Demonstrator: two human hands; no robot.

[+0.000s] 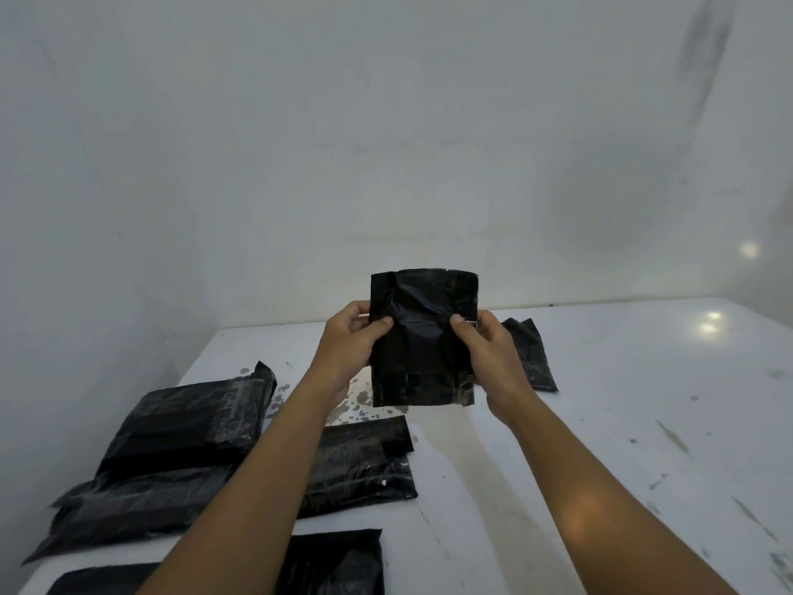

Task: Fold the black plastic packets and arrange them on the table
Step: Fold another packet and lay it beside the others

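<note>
1. Head view, nearest you: two black packets lie at the near edge of the white surface (622, 401). The centre packet (339, 560) is at the bottom middle and the corner packet (103, 581) is cut off at the lower left. Your left forearm passes above them.
2. A little farther on your left, the top packet (189, 423) rests on a longer bottom packet (128, 513), which juts out toward the left edge. Just to their right, partly hidden by your left forearm, are the middle packets (364, 461), overlapping one another.
3. The surface is scuffed, with grey streaks across its right side. There are dark blotches (356, 405) just below your hands.
4. The held packet (422, 337) is upright in the air above the middle of the surface. Its upper half is crumpled and its lower edge is flatter.
5. Your left grip (349, 345) pinches the held packet's left edge, thumb on the front face and fingers behind. Your right grip (493, 354) pinches the right edge the same way.
6. Just behind your right grip, the far packet (532, 358) lies flat on the surface, partly hidden by that hand.
7. Farthest off, the surface meets a pale grey wall (386, 143), and a second wall on the left forms a corner.
8. Two bright light spots (712, 319) shine on the far right of the surface. A dark smudge (708, 32) marks the wall's upper right.
</note>
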